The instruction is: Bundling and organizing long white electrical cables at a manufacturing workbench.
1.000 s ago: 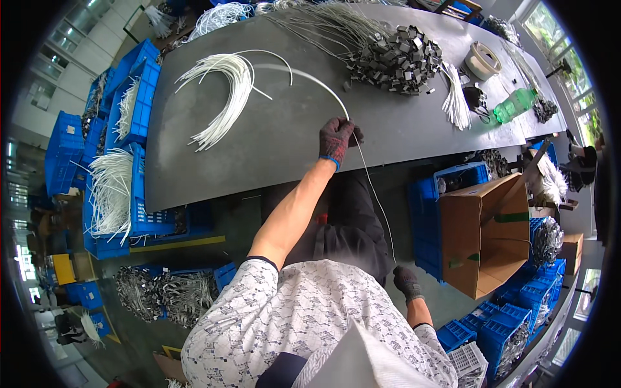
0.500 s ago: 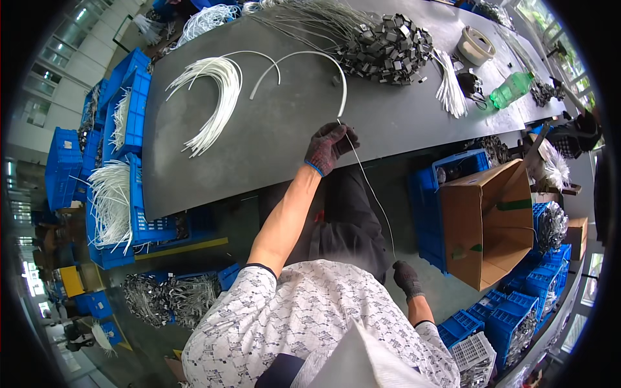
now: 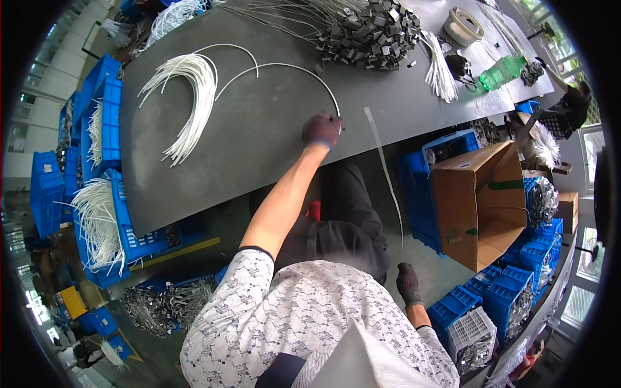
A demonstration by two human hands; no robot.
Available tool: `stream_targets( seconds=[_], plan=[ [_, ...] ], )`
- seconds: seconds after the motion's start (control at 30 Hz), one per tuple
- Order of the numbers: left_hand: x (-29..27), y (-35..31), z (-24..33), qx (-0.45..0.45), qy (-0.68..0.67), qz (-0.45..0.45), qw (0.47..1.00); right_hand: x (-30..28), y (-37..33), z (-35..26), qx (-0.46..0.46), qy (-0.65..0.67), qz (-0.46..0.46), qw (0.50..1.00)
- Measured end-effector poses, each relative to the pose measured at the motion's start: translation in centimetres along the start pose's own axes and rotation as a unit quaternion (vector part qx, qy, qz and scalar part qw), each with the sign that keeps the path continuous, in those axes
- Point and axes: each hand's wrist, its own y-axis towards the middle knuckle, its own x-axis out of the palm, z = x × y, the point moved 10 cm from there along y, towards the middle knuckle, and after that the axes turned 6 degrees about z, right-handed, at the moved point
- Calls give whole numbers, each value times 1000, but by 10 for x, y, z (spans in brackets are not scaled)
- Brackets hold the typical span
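Note:
My left hand (image 3: pixel 321 130), in a dark knitted glove, is closed at the near end of a curved white tube (image 3: pixel 296 66) on the dark table (image 3: pixel 272 139). Low at the right, my gloved right hand (image 3: pixel 409 283) grips one end of a thin pale wire (image 3: pixel 391 178). The wire reaches up past the table's front edge, apart from my left hand and smeared by motion. A second curved white tube (image 3: pixel 234 45) touches the bundle of white tubes (image 3: pixel 202 97) to the left.
Dark blocks on thin wires (image 3: pixel 372 35) are heaped at the table's back, near white strands (image 3: pixel 440 71), a round tub (image 3: pixel 463 27) and a green bottle (image 3: pixel 503 73). A cardboard box (image 3: pixel 462 213) leans by blue crates (image 3: pixel 417 194) at right. A blue crate of white tubes (image 3: pixel 100 223) stands left.
The wire, earlier stretched between both hands, is out of my left hand, and its far end has swung right. My left hand has closed by the tube's end. The whole view has shifted slightly.

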Motion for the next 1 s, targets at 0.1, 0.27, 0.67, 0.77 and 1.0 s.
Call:
stream_targets(
  seconds=[0.1,0.27,0.67,0.77,1.0],
  plan=[
    [25,9,10,28,130,-5,991,-3,-9,-7,16,27,28,999],
    [58,28,-9,49,133,-44,989,-1,-3,-27,-27,41,56,997],
    [24,-11,39,-141,-714,-141,671,-24,120,-133,-168,-24,7,985],
    [-22,4,50,-109,-732,-44,671,-18,139,-118,-147,-84,-39,985],
    [-111,5,61,-10,-684,145,715,-4,126,-71,-115,-101,-67,986]
  ],
)
